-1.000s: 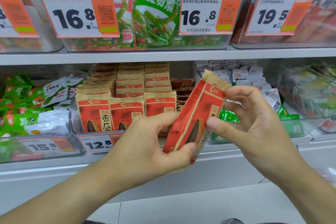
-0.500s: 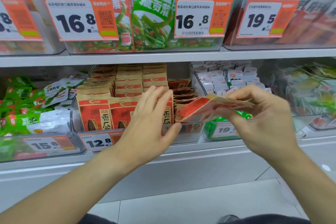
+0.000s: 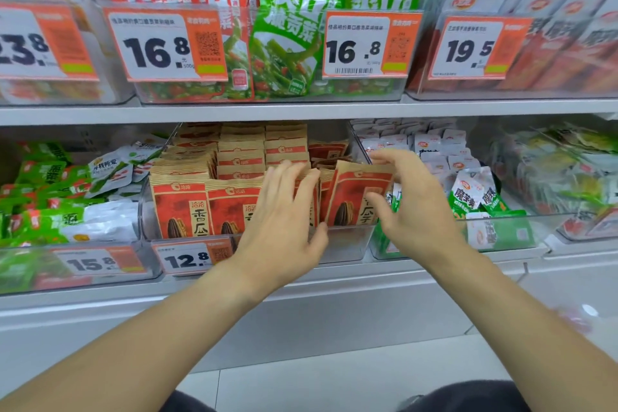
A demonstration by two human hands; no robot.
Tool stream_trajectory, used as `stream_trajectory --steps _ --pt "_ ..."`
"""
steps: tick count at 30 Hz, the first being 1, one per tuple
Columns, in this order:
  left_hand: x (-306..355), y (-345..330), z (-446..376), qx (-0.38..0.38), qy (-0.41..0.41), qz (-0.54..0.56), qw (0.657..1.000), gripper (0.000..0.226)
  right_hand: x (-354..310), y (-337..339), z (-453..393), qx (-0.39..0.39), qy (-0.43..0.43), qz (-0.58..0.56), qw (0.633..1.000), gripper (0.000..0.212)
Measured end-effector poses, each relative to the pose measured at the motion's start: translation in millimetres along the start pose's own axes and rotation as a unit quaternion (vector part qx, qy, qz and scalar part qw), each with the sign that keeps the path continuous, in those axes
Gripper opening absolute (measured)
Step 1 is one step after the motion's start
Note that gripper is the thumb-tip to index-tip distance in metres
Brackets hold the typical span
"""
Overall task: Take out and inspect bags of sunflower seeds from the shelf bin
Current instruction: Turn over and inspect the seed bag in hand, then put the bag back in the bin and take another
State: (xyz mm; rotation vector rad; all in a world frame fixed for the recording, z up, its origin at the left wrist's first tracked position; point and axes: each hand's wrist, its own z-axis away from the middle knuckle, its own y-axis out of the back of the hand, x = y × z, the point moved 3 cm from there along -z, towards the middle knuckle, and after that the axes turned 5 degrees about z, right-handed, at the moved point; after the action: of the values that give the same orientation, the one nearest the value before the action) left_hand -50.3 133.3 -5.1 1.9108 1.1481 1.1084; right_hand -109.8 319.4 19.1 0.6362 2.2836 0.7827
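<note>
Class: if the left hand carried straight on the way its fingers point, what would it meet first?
Probably the seed bags standing in the bin: the left hand points into them, perhaps already touching; depth is unclear.

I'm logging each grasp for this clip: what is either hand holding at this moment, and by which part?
The right hand grips a sunflower seed bag by its right edge, at the bin's right end. The left hand holds nothing.

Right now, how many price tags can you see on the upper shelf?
4: the partly cut-off 23.8 tag at far left, a 16.8 tag next, another 16.8 tag right of centre, and the 19.5 tag at right.
</note>
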Motion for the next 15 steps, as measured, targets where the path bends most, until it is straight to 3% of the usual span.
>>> stream_trajectory --steps 2,5,10,15 --pt "-2.4 4.4 -4.2 0.022 0.006 -0.031 0.999 0.069 -0.7 -7.2 -2.4 0.002 0.004 0.039 0.999 0.057" --pt "-8.2 12.5 -8.6 0.060 0.035 -0.080 0.994 0.063 -7.5 -20.4 -7.0 -0.010 0.020 0.091 0.996 0.050" --pt "-29.1 18.5 -10.3 0.074 0.120 -0.102 0.985 0.059 -11.6 -40.7 -14.1 -0.120 -0.049 0.190 0.973 0.056" --pt "-47.3 10.8 -15.0 0.056 0.096 -0.140 0.984 0.057 -4.8 -58.7 -24.8 -0.158 -0.080 0.213 0.961 0.061"
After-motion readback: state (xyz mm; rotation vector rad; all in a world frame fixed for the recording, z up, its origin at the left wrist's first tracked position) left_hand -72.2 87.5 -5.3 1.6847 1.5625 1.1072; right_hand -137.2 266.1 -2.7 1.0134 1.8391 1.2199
